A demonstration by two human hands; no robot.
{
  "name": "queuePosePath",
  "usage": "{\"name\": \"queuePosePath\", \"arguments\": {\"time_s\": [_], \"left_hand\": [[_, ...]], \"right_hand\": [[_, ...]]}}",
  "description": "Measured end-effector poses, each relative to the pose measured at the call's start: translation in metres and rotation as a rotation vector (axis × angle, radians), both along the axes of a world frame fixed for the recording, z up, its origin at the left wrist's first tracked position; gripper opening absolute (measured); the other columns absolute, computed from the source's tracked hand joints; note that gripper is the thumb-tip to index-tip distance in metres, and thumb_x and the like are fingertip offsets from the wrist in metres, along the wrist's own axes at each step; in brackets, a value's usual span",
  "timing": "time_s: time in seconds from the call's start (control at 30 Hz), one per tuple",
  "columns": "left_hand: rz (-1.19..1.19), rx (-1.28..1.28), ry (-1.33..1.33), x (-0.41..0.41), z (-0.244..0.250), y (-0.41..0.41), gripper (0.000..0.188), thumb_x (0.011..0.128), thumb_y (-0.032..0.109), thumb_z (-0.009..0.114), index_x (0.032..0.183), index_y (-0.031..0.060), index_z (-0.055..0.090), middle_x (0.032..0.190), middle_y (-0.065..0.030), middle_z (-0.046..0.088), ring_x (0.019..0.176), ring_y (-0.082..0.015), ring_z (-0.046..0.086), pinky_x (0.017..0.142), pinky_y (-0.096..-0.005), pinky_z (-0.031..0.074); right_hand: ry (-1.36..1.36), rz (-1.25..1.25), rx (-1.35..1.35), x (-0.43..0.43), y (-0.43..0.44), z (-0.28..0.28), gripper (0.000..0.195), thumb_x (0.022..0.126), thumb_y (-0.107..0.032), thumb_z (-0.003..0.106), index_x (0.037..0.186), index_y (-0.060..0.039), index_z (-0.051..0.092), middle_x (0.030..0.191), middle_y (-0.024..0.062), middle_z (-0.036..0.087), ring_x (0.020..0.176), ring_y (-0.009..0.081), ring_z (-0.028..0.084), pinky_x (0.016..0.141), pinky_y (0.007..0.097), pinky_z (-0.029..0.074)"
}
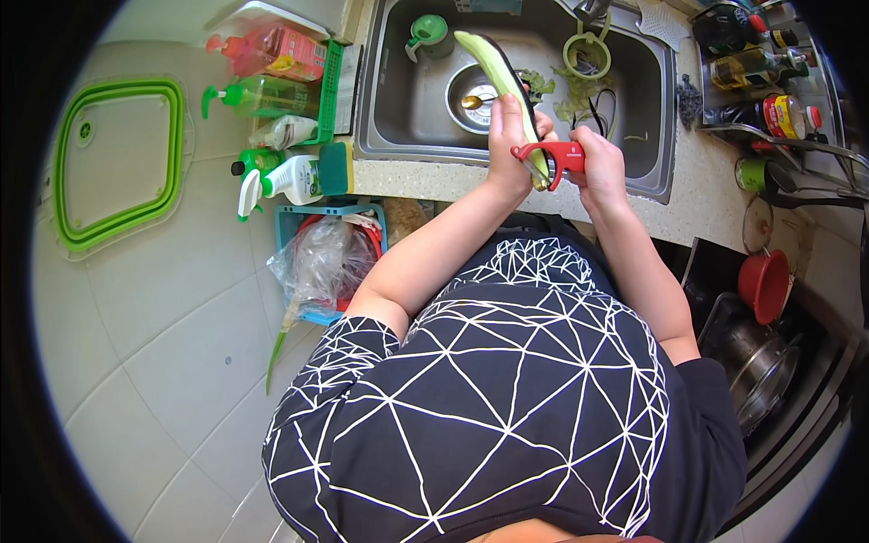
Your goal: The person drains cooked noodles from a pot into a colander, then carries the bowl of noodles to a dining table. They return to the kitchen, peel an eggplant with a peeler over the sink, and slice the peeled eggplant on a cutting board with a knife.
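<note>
My left hand (pixel 510 153) grips a long, partly peeled eggplant (pixel 494 66), held at a slant over the front edge of the steel sink (pixel 407 95). Its flesh shows pale green, with a dark strip of skin left along the right side. In my right hand (pixel 603 166) is a red peeler (pixel 567 155), its head across the eggplant's near end. Below, inside the sink, stands a round metal bowl (pixel 456 112) with a spoon (pixel 471 102) in it. Dark strips of peel (pixel 601 117) and pale green scraps (pixel 570 108) lie to the right of the bowl.
A green strainer (pixel 587 55) hangs near the faucet (pixel 592 8). Pump bottles (pixel 271 95), a spray bottle (pixel 299 180) and a sponge (pixel 335 168) line the left. Sauce bottles (pixel 781 115) fill a rack at right, above a red bowl (pixel 764 286) and pots (pixel 753 360).
</note>
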State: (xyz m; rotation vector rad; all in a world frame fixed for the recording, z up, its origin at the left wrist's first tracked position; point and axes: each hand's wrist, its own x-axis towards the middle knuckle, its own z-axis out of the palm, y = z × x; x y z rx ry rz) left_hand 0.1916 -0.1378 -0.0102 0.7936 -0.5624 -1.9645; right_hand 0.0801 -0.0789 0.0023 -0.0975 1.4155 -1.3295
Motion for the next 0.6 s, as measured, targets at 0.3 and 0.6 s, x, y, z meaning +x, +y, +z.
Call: {"name": "queuePosePath", "arguments": {"time_s": [0.3, 0.6], "left_hand": [[-0.157, 0.106, -0.007, 0.010, 0.004, -0.001, 0.043, 0.103, 0.044, 0.035, 0.125, 0.0079, 0.044, 0.076, -0.0036, 0.050, 0.057, -0.0127, 0.050, 0.049, -0.0250, 0.039], [-0.297, 0.091, 0.012, 0.015, -0.004, 0.001, 0.049, 0.104, 0.042, 0.036, 0.127, -0.0003, 0.047, 0.081, -0.0038, 0.056, 0.051, -0.0123, 0.048, 0.048, -0.0258, 0.039]], "right_hand": [[0.140, 0.071, 0.008, -0.017, 0.000, 0.000, 0.017, 0.085, -0.020, 0.061, 0.073, -0.0083, 0.060, 0.063, -0.0030, 0.054, 0.050, 0.0048, 0.047, 0.041, 0.0212, 0.031], [0.210, 0.050, -0.070, -0.015, -0.015, -0.012, 0.019, 0.085, -0.018, 0.061, 0.068, -0.0095, 0.057, 0.061, -0.0037, 0.051, 0.046, 0.0045, 0.040, 0.041, 0.0219, 0.027]]}}
